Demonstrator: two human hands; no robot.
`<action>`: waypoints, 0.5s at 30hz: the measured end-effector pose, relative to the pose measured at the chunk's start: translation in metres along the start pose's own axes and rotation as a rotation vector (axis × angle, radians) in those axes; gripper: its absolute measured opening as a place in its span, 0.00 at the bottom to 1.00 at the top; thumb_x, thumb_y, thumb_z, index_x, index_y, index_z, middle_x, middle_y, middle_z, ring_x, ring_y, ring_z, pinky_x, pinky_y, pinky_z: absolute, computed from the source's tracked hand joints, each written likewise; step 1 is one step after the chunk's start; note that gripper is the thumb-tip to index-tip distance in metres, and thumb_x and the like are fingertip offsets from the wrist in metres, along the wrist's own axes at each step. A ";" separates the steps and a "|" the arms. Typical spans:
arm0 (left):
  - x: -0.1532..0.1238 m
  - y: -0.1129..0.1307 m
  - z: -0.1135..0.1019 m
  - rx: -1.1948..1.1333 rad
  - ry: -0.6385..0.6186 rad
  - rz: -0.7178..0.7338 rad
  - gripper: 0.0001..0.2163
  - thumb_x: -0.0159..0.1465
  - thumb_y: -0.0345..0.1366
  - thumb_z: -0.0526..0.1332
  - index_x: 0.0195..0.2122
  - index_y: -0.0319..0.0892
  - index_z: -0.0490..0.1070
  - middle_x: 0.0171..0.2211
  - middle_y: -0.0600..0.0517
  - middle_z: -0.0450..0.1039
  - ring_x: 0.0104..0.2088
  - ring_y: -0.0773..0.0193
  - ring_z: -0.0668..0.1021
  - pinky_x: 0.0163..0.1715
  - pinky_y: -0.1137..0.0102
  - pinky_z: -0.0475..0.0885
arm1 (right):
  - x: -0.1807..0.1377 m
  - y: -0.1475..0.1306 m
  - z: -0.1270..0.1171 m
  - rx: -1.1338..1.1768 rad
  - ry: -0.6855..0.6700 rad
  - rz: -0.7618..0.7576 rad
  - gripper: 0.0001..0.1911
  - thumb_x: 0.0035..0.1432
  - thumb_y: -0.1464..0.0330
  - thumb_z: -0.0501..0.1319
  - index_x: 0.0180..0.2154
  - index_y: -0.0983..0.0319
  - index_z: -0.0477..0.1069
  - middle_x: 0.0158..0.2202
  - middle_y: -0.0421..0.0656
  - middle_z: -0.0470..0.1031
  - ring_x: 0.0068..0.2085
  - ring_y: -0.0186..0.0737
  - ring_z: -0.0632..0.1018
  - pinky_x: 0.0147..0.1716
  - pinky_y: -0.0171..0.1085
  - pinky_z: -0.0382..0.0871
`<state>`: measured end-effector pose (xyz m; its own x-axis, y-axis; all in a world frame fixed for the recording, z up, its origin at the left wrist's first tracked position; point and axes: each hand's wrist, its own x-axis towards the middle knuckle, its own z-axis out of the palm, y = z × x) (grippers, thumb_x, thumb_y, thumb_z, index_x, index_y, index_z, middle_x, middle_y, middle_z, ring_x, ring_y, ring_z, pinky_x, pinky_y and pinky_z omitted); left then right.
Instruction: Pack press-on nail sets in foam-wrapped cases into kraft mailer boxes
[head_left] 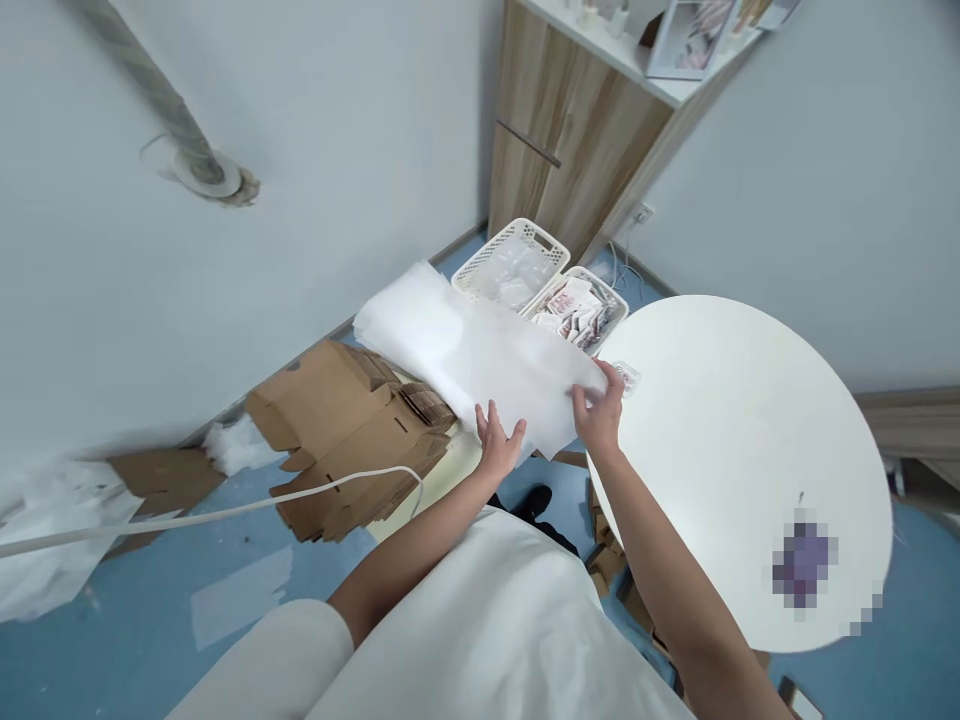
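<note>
A thick stack of white foam sheets [465, 345] lies slanted in front of me, over folded cardboard boxes and the edge of a round white table [750, 450]. My left hand [496, 436] rests flat on the stack's near edge with fingers spread. At the stack's right corner, by the table's edge, my right hand [600, 412] pinches the sheets, fingers curled round them. A small clear packet [626, 377] lies on the table just beyond that hand.
Two white plastic baskets stand on the blue floor behind the stack: one [512, 262] with clear bags, one [581, 305] with printed packets. Flattened cardboard boxes [345, 430] pile up at left. A white cable [225, 510] crosses the floor. A wooden cabinet [570, 140] stands in the corner.
</note>
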<state>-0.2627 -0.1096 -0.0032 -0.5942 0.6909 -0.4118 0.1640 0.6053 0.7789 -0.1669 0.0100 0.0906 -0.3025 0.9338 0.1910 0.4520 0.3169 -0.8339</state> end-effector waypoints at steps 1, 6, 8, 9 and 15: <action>-0.001 0.002 0.009 -0.061 -0.025 -0.053 0.35 0.59 0.50 0.51 0.61 0.46 0.31 0.63 0.42 0.28 0.61 0.52 0.49 0.55 0.60 0.57 | -0.004 0.002 -0.011 0.007 0.065 0.015 0.27 0.53 0.64 0.55 0.54 0.57 0.51 0.55 0.49 0.57 0.44 0.39 0.72 0.42 0.40 0.69; -0.013 0.024 0.048 -0.385 -0.233 -0.131 0.36 0.61 0.50 0.49 0.60 0.50 0.23 0.62 0.41 0.40 0.52 0.61 0.68 0.37 0.72 0.72 | -0.035 0.021 -0.073 0.106 0.335 0.162 0.34 0.51 0.64 0.57 0.56 0.57 0.44 0.54 0.50 0.57 0.40 0.37 0.74 0.42 0.41 0.69; -0.022 0.038 0.063 -0.482 -0.277 -0.078 0.35 0.61 0.47 0.51 0.61 0.50 0.25 0.60 0.41 0.48 0.48 0.62 0.71 0.35 0.73 0.73 | -0.055 0.032 -0.099 0.136 0.398 0.206 0.34 0.52 0.64 0.56 0.57 0.56 0.42 0.54 0.50 0.56 0.37 0.35 0.75 0.42 0.42 0.69; -0.027 0.045 0.071 -0.516 -0.297 -0.032 0.35 0.62 0.44 0.52 0.61 0.50 0.26 0.59 0.42 0.52 0.46 0.63 0.73 0.34 0.73 0.73 | -0.066 0.038 -0.113 0.145 0.428 0.221 0.34 0.52 0.64 0.56 0.57 0.55 0.41 0.55 0.50 0.55 0.36 0.34 0.75 0.43 0.42 0.69; -0.067 0.086 0.129 -0.474 -0.378 0.169 0.34 0.59 0.31 0.54 0.61 0.50 0.33 0.48 0.46 0.66 0.31 0.71 0.75 0.31 0.72 0.72 | -0.140 0.087 -0.194 0.140 0.607 0.316 0.36 0.52 0.64 0.57 0.58 0.54 0.41 0.56 0.50 0.55 0.42 0.38 0.73 0.42 0.42 0.69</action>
<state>-0.1071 -0.0527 0.0306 -0.2574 0.9060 -0.3359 -0.1874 0.2942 0.9372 0.0773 -0.0607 0.0916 0.3669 0.9181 0.1501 0.3164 0.0286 -0.9482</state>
